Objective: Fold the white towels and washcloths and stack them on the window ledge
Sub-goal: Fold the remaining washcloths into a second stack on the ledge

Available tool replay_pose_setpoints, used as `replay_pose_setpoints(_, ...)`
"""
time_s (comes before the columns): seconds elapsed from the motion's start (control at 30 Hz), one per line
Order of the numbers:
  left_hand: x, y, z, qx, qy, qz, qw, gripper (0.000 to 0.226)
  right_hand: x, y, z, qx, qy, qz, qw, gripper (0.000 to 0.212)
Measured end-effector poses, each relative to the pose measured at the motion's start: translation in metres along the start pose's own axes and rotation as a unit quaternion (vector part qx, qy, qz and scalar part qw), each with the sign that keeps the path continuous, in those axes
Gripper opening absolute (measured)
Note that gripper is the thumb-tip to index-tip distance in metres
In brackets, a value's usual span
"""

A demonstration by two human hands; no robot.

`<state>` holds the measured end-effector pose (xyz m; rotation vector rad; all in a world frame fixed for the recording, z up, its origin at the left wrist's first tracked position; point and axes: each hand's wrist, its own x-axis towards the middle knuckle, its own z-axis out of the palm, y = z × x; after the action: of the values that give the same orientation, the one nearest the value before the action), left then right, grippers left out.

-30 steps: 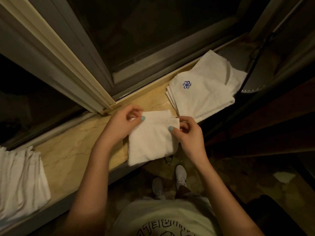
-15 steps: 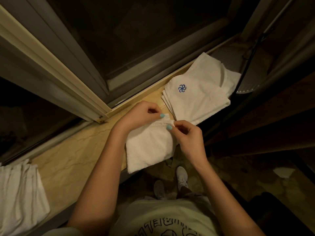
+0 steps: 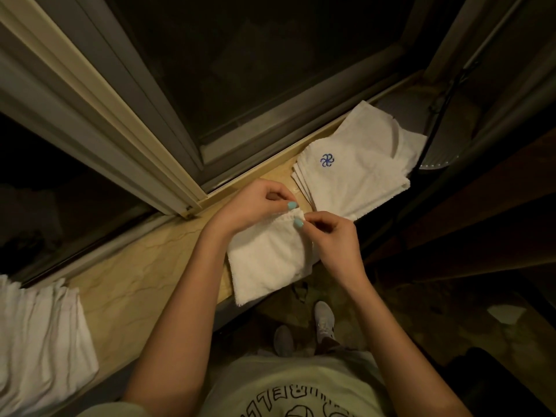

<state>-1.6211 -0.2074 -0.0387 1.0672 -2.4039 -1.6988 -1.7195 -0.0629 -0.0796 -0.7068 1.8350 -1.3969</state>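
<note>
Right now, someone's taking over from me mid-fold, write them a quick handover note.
Left hand and right hand: both pinch the washcloth by its top edge, thumbs close together.
Washcloth lies on the ledge, near end overhanging.
Done: folded stack with blue logo, to the right.
Left: finish this fold, add it to the stack; the pile at far left may need folding.

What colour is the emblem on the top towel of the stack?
Blue emblem on the white stack, clearest in the head view.
</note>
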Motion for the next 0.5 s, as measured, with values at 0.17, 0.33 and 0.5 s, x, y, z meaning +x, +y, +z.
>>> replay_pose_setpoints(0.17, -0.002, 0.001, 0.001, -0.016, 0.009, -0.003, 1.0, 0.011, -0.002, -0.002, 0.001, 0.008, -0.003, -0.011, 1.0, 0.01)
replay_pose_setpoints(0.33, 0.009, -0.006, -0.001, 0.059, 0.013, -0.035, 0.998, 0.013, -0.014, 0.005, -0.006, 0.033, -0.003, 0.006, 0.999, 0.012)
replay_pose_setpoints(0.5, 0.017, -0.001, 0.009, 0.192, -0.087, -0.048, 0.976, 0.008, -0.032, 0.024, -0.01, 0.027, 0.018, 0.022, 0.999, 0.01)
